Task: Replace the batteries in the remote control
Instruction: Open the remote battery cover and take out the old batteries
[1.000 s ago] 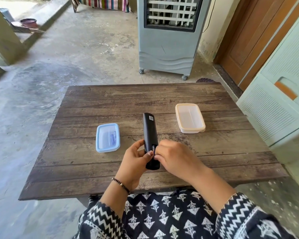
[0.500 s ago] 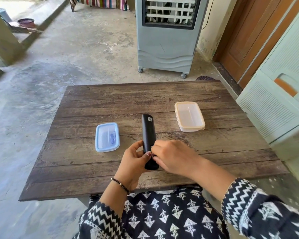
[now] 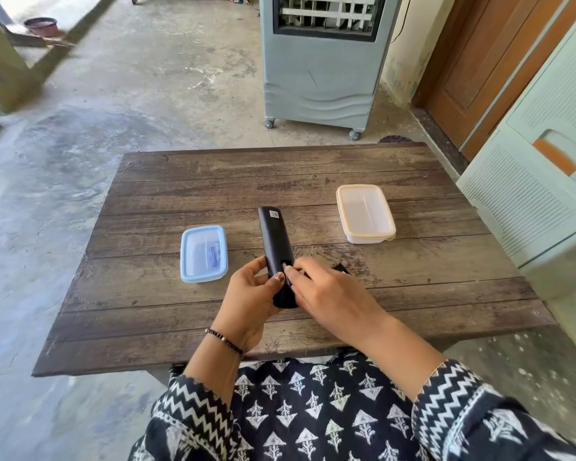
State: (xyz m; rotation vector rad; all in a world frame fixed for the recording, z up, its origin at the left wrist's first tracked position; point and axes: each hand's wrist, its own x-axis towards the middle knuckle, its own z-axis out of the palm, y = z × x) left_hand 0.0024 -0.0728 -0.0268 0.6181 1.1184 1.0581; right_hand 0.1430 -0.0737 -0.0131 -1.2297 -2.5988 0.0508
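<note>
Head view, wooden table (image 3: pixel 313 174). Black remote (image 3: pixel 276 242) lies back-side up near table centre, long axis pointing away from the person. Left hand (image 3: pixel 248 302) grasps its near end, thumb on the rear face. Right hand (image 3: pixel 330 294) pinches w/ fingertips at the open battery slot — what it holds, if anything, cannot be told. A dark piece (image 3: pixel 341 269), partly hidden behind the right hand, rests on the table. Blue-rimmed container (image 3: pixel 204 253) sits left of the remote w/ small bluish items inside; orange-rimmed container (image 3: pixel 365 213) sits to the right, well apart.
</note>
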